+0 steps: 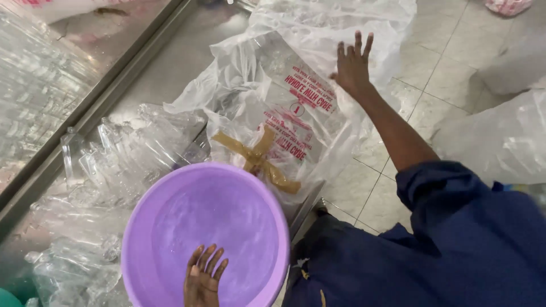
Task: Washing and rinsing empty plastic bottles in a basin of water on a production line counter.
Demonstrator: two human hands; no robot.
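Observation:
My left hand (203, 277) lies over the near rim of a round purple basin (170, 227), fingers reaching inside it; the thumb is hidden. The basin looks empty and rests on a heap of clear plastic containers (122, 156). My right hand (351, 63) is stretched far forward with its fingers spread, at the far edge of a large clear plastic bag (284, 85). That bag has red print and a cross of brown tape (259, 156). Nothing is in the right hand. My blue sleeve (449, 227) fills the lower right.
A steel table (170, 62) with a raised metal edge runs diagonally at the left, beside a shiny metal surface (34, 91). Pale floor tiles (443, 62) lie to the right. More filled clear bags (500, 136) sit at the right edge.

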